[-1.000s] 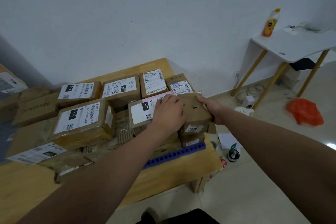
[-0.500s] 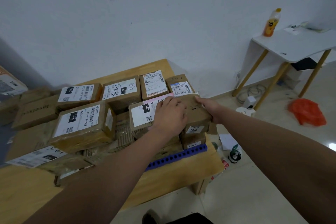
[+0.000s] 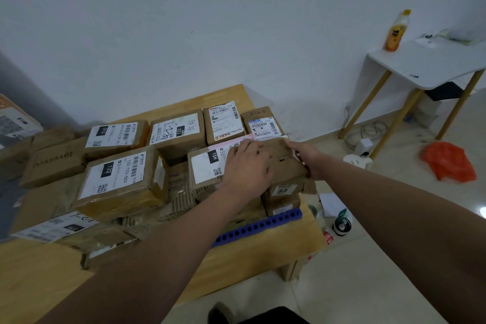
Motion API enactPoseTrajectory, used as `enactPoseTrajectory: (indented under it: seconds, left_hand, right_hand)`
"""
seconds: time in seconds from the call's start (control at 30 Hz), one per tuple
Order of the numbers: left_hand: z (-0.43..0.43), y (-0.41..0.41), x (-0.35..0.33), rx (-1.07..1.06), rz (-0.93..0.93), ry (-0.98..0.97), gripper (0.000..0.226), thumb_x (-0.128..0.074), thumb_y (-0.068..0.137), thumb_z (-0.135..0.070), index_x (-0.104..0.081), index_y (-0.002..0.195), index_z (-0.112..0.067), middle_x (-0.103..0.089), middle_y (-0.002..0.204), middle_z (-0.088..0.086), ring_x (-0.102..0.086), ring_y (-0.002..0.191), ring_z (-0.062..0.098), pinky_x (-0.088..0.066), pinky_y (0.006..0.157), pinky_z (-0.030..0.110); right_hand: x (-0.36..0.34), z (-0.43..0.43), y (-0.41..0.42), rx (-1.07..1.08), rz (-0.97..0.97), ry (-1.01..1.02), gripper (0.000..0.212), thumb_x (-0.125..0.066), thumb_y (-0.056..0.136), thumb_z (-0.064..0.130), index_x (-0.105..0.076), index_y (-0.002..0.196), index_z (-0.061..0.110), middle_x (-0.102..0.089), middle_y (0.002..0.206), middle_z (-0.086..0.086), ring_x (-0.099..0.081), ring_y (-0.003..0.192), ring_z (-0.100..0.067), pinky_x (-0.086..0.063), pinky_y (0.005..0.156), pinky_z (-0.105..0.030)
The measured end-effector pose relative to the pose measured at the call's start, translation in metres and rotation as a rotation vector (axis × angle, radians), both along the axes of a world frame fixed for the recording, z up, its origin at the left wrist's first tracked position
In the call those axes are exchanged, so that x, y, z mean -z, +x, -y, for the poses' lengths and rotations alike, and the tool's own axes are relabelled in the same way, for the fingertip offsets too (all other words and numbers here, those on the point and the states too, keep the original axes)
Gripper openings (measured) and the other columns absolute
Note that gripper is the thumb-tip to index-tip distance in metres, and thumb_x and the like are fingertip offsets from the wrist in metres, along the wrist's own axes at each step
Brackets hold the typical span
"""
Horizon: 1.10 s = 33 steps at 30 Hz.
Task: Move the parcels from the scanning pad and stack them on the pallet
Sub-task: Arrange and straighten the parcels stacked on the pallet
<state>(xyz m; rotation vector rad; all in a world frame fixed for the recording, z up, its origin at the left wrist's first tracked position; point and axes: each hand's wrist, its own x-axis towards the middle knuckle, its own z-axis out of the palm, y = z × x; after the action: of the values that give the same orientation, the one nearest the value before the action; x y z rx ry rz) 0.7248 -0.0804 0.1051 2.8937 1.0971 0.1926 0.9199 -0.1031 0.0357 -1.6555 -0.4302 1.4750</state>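
Note:
A plain brown parcel [image 3: 285, 168] with a small "1010" label on its near side sits on top of other parcels at the right end of the stack on the low wooden pallet [image 3: 257, 250]. My left hand [image 3: 247, 166] lies flat on its top, fingers spread, partly over the neighbouring parcel labelled "15H" [image 3: 205, 168]. My right hand [image 3: 306, 156] rests against the parcel's right edge, with straight fingers reaching to the far corner. More labelled parcels fill the pallet, among them a large one marked "122" [image 3: 118, 179].
A blue perforated strip [image 3: 260, 226] lies along the stack's near edge. On the floor to the right are a tape roll [image 3: 342, 226], papers, a white plug block and an orange bag [image 3: 449, 160]. A white side table [image 3: 431, 66] carries an orange bottle [image 3: 394, 31].
Both hands stay on the brown parcel; my left hand has slid slightly toward its far edge. The parcel has barely shifted.

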Motion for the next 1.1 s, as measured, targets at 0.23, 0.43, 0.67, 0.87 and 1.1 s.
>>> enactPoseTrajectory:
  seconds: [0.23, 0.43, 0.67, 0.87, 1.1]
  left_hand:
    - [0.002, -0.001, -0.002, 0.028, -0.057, 0.052, 0.042, -0.047, 0.093, -0.044, -0.060, 0.126, -0.022, -0.039, 0.149, 0.002, -0.025, 0.140, 0.024, -0.027, 0.110, 0.045]
    - [0.004, -0.002, -0.004, 0.027, -0.088, 0.070, 0.049, -0.041, 0.095, -0.052, -0.056, 0.132, -0.024, -0.037, 0.151, 0.001, -0.023, 0.141, 0.024, -0.025, 0.110, 0.046]
    - [0.003, -0.003, -0.002, 0.007, -0.077, 0.065, 0.049, -0.041, 0.095, -0.051, -0.053, 0.134, -0.024, -0.040, 0.149, 0.002, -0.027, 0.139, 0.023, -0.027, 0.109, 0.046]
    - [0.001, -0.002, -0.001, 0.007, -0.080, 0.070, 0.046, -0.041, 0.096, -0.049, -0.055, 0.131, -0.023, -0.040, 0.148, 0.002, -0.028, 0.137, 0.023, -0.029, 0.107, 0.045]
    - [-0.001, -0.002, 0.000, 0.003, -0.080, 0.070, 0.046, -0.041, 0.096, -0.048, -0.056, 0.130, -0.022, -0.041, 0.148, 0.002, -0.029, 0.136, 0.024, -0.030, 0.106, 0.046]
  right_hand:
    - [-0.007, 0.004, -0.001, 0.002, 0.094, -0.002, 0.051, -0.056, 0.089, 0.058, -0.057, 0.117, 0.015, -0.063, 0.110, -0.011, -0.063, 0.099, -0.031, -0.054, 0.091, -0.046]
    - [-0.007, 0.002, -0.003, -0.058, 0.095, -0.001, 0.067, -0.069, 0.073, 0.063, -0.059, 0.122, 0.018, -0.061, 0.120, -0.010, -0.064, 0.104, -0.036, -0.054, 0.089, -0.055]
    - [-0.005, 0.004, -0.006, -0.071, 0.093, 0.007, 0.053, -0.069, 0.080, 0.053, -0.062, 0.115, 0.014, -0.072, 0.107, -0.013, -0.069, 0.099, -0.036, -0.052, 0.092, -0.058]
    - [-0.012, 0.002, -0.012, -0.018, 0.095, 0.047, 0.043, -0.066, 0.086, 0.047, -0.064, 0.112, 0.013, -0.073, 0.104, -0.014, -0.070, 0.096, -0.035, -0.053, 0.090, -0.056]
    - [-0.015, -0.002, -0.015, -0.001, 0.085, 0.041, 0.043, -0.066, 0.087, 0.045, -0.063, 0.114, 0.012, -0.073, 0.104, -0.014, -0.070, 0.094, -0.035, -0.054, 0.088, -0.056]
